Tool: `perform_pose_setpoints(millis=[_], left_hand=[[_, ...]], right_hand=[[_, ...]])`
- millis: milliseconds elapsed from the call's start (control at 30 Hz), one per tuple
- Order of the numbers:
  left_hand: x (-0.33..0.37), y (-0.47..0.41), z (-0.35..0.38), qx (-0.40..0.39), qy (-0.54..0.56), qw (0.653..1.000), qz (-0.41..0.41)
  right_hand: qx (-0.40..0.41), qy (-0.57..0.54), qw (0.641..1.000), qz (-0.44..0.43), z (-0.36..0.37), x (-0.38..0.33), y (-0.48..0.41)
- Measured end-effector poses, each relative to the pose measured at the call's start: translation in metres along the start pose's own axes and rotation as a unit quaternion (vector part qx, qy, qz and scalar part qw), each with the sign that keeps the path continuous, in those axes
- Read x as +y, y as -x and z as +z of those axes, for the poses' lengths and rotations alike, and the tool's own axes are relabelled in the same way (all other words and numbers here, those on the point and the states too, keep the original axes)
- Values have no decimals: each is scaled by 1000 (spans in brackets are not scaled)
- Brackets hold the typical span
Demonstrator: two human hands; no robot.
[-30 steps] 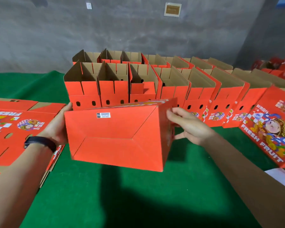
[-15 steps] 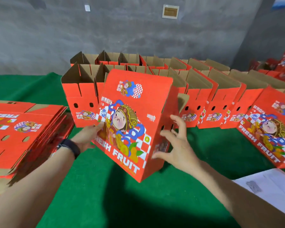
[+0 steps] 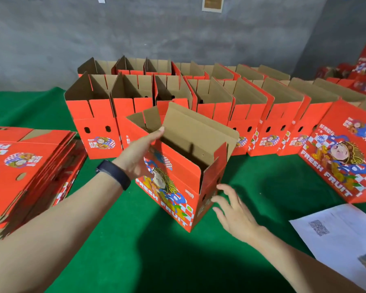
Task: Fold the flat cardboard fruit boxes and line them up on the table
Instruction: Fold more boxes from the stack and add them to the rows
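Note:
A folded red fruit box (image 3: 178,199) stands upright on the green table (image 3: 135,250) in front of me, its top open and its brown flaps up. My left hand (image 3: 140,153) lies on its printed front wall and grips the top rim with the fingers. My right hand (image 3: 232,210) is spread open at the box's lower right side, just touching it or a little off it. Behind it stand two rows of folded boxes (image 3: 247,115). A stack of flat boxes (image 3: 25,166) lies at the left.
Another red box (image 3: 342,153) leans tilted at the right end of the row. A white printed sheet (image 3: 342,233) lies at the right near the table's front. A grey wall (image 3: 178,34) closes the back. Bare green cloth shows in front of the held box.
The box was turned from bottom-toward-me to upright and set down on the table. My left hand moved up to its top rim. My right hand came off its side and opened.

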State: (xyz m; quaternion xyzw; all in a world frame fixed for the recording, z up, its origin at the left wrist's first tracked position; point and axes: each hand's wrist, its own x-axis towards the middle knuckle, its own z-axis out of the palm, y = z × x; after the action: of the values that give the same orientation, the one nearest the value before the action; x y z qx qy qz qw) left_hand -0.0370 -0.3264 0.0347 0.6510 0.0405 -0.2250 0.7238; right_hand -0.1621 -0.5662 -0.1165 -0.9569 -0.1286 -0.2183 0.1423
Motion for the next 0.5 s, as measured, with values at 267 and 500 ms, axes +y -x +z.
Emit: perform_pose_setpoints(millis=[267, 500], left_hand=[[-7, -6, 27, 35, -33, 998, -40], [-13, 3, 66, 1, 27, 1000, -1]], right_hand=[[-120, -48, 989, 69, 5, 10, -6], [-58, -107, 979, 166, 1, 36, 3]])
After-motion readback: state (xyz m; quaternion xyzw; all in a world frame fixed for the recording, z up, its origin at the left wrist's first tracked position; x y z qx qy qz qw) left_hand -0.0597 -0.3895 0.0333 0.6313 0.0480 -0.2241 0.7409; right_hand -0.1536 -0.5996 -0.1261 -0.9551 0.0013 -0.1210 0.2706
